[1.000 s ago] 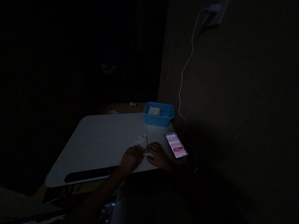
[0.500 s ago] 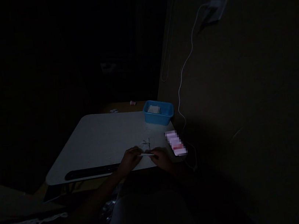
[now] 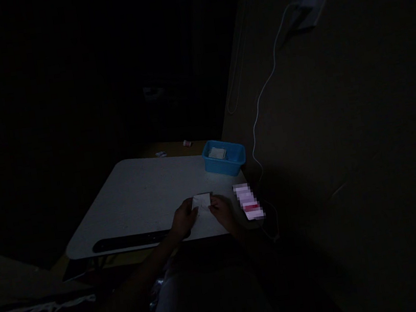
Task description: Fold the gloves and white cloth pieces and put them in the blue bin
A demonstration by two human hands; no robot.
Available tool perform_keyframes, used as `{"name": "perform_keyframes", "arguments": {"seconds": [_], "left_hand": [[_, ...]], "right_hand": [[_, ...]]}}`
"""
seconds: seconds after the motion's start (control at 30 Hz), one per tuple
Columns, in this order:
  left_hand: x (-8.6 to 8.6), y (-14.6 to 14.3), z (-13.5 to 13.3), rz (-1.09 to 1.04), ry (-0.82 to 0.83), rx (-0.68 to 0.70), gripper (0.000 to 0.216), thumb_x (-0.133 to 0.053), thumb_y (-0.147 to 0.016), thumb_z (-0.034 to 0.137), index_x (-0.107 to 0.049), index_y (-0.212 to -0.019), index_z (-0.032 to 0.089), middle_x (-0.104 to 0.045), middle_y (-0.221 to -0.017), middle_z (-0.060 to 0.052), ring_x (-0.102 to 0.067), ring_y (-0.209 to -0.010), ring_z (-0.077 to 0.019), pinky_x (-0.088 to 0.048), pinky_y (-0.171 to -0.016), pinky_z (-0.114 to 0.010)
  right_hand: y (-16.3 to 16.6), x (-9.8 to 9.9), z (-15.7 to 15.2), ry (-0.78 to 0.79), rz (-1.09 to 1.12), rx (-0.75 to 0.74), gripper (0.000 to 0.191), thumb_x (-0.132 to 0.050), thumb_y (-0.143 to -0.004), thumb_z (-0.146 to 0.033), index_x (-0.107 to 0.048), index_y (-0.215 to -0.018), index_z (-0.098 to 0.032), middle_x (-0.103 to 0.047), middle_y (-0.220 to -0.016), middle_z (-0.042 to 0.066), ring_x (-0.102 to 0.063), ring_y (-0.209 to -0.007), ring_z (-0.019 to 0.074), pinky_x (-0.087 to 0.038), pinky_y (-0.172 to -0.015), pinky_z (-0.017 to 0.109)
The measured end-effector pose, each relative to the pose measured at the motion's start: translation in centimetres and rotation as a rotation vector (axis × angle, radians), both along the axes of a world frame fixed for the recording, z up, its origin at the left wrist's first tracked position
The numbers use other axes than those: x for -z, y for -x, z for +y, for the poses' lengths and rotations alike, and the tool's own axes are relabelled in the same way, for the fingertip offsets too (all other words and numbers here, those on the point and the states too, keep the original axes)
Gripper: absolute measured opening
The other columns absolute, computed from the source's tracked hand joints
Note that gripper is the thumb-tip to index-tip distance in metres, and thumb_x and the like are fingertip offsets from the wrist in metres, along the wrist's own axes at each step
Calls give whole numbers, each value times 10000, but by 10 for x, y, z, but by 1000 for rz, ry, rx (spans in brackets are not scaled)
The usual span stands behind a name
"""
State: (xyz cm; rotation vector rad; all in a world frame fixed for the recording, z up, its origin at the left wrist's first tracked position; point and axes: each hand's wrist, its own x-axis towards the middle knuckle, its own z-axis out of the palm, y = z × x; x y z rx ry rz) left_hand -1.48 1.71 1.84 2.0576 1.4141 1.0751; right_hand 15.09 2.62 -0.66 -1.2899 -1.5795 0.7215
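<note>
Between both hands, over the near part of the white table (image 3: 150, 182), is a small white square piece (image 3: 201, 201); in the dim light I cannot tell whether it is cloth or paper. Its broad face shows, with faint lines near the lower middle. My left hand (image 3: 183, 220) grips its left edge, thumb in front. From the other side my right hand (image 3: 222, 212) pinches the right edge, fingers bent. Whatever lies behind the piece is hidden.
A blue basket (image 3: 223, 167) with folded white pieces (image 3: 217, 153) stands at the table's back right. A lit phone (image 3: 249, 202) lies at the right edge, near a white cable (image 3: 261, 94). A dark slot (image 3: 127, 241) runs along the front edge. Beyond the table lies a small pinkish item (image 3: 187, 143).
The white piece has turned from edge-on to showing its broad face, raised slightly. The thin white strings seen behind it before no longer show. The view has shifted slightly.
</note>
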Motion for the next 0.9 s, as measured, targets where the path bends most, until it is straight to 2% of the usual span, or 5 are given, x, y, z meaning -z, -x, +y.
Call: {"name": "perform_keyframes", "arguments": {"seconds": [0.23,0.43,0.67,0.77,0.9], "left_hand": [[-9,-2,-5,374,-165,-119,381,-448,-796,299,-497,-1134,131,-609,-1017,-123,-546,-913,-250,-430,-791,-403],[-5,-14,-3,580,-329,161,457,-324,-858,249,-338,-1303,150,-402,-1338,-123,-338,-1237,-230,-262,-988,-432],[10,-20,3,665,-261,238,462,-271,-869,267,-352,-1293,104,-392,-1336,-158,-312,-1261,-226,-175,-1025,-478],[10,-19,3,683,-239,242,470,-263,-870,277,-343,-1303,113,-373,-1347,-160,-299,-1267,-237,-149,-1021,-513],[5,-20,2,720,-186,256,469,-253,-868,263,-345,-1300,105,-354,-1354,-173,-286,-1272,-253,-142,-999,-566]], "right_hand": [[5,-3,-5,-35,-19,103,336,-490,-668,-181,-577,-993,-192,-641,-755,26,-606,-653,161,-509,-614,280],[3,-6,-9,-80,-73,172,391,-504,-661,-194,-544,-1050,-188,-624,-876,59,-583,-631,158,-504,-602,293],[0,-7,-15,-119,-205,180,417,-472,-649,-141,-558,-1055,-188,-580,-978,80,-543,-656,158,-491,-680,324],[1,-7,-13,-151,-211,193,432,-452,-650,-106,-562,-1058,-193,-573,-994,81,-552,-736,174,-483,-733,335],[6,-12,-13,-196,-273,175,448,-374,-752,-116,-480,-1185,-149,-531,-1150,121,-488,-1067,212,-415,-902,374]]}}
